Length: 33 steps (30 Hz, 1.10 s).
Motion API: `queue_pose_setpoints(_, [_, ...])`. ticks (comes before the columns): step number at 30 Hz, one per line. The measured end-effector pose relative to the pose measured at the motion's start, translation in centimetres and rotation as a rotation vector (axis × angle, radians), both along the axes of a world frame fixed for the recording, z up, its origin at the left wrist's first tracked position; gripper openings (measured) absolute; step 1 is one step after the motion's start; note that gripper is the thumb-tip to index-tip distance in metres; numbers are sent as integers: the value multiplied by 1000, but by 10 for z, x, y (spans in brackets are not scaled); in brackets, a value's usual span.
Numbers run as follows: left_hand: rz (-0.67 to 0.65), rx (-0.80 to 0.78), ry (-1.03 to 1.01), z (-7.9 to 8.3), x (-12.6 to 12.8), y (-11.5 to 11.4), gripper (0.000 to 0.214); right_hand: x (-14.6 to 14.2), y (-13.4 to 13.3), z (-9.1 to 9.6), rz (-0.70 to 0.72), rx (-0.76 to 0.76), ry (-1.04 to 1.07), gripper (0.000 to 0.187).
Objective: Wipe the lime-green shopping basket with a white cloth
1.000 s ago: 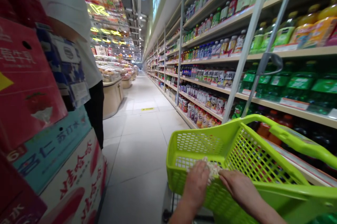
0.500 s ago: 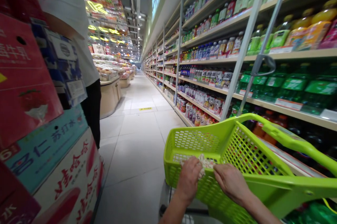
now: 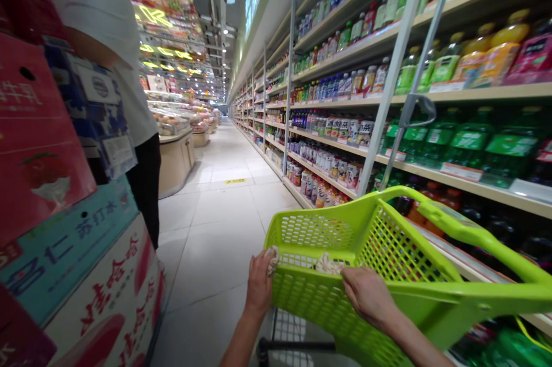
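Note:
A lime-green plastic basket (image 3: 388, 252) sits on a trolley in front of me in a supermarket aisle. My left hand (image 3: 259, 283) is closed on a whitish cloth (image 3: 272, 257) against the basket's near left corner. My right hand (image 3: 368, 295) presses on the basket's near rim, fingers closed over another bit of whitish cloth (image 3: 328, 265). Whether both bits are one cloth I cannot tell.
Stacked drink cartons (image 3: 64, 211) fill the left. A person in a white top and dark trousers (image 3: 129, 108) stands beside them. Shelves of bottled drinks (image 3: 431, 102) run along the right. The tiled aisle (image 3: 215, 223) stretches ahead. A metal ladder (image 3: 405, 79) leans at the shelves.
My left hand has slid left along the basket's rim to its corner, taking cloth with it. My right hand stays on the rim. The view has shifted slightly.

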<state>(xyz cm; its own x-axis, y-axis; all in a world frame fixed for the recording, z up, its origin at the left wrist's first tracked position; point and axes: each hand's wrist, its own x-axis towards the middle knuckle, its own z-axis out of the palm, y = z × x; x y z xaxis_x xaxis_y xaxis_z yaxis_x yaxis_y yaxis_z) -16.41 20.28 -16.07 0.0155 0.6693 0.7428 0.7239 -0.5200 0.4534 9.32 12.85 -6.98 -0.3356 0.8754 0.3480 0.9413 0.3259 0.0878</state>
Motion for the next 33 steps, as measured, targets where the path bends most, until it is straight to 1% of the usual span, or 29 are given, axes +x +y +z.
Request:
queue_pose_setpoints(3, [-30,5,2,6,13,-5,35,-1,1,0,-14,-24,-2,21])
queue_pose_setpoints(5, [-76,24,28,10,28,-11,39,-1,2,0,-15,-35,-2,21])
queue_pose_setpoints(7, [-135,47,79,12,38,-15,42,0,2,-1,-9,-31,3,20])
queue_pose_setpoints(9, [-176,59,119,11,36,-16,40,2,1,-1,8,-27,11,20])
queue_pose_setpoints(10, [-168,58,119,10,30,-16,39,3,0,-2,19,-30,14,20])
queue_pose_setpoints(13, [-87,17,49,8,11,-15,39,6,-2,-2,39,-38,16,21])
queue_pose_setpoints(15, [-69,-18,-4,8,9,-17,41,6,-3,-3,34,-32,16,22])
queue_pose_setpoints(16, [-82,-27,-18,8,13,-19,42,6,-3,-3,32,-26,18,22])
queue_pose_setpoints(18, [-116,-23,-37,9,29,-25,43,6,-4,-2,35,-15,27,22])
queue_pose_setpoints(21, [-164,-10,-70,12,64,-36,42,5,-6,1,38,-21,38,22])
queue_pose_setpoints(23, [-234,-39,-103,16,87,-45,41,5,-8,4,26,-39,52,23])
queue_pose_setpoints(25, [-322,-123,-173,23,107,-54,40,4,-10,5,29,-67,105,23])
queue_pose_setpoints(27, [-386,-268,-321,35,124,-62,39,2,-11,4,66,-97,223,26])
queue_pose_setpoints(29, [-473,-462,-552,50,136,-68,41,-1,-11,0,132,-112,371,46])
queue_pose_setpoints(30, [-549,-554,-675,57,140,-70,43,-4,-10,-3,161,-114,436,57])
queue_pose_setpoints(32, [-722,-698,-868,70,142,-73,47,-12,-10,-10,208,-116,528,68])
queue_pose_setpoints(33, [-778,-750,-922,75,141,-73,49,-17,-10,-13,229,-114,559,70])
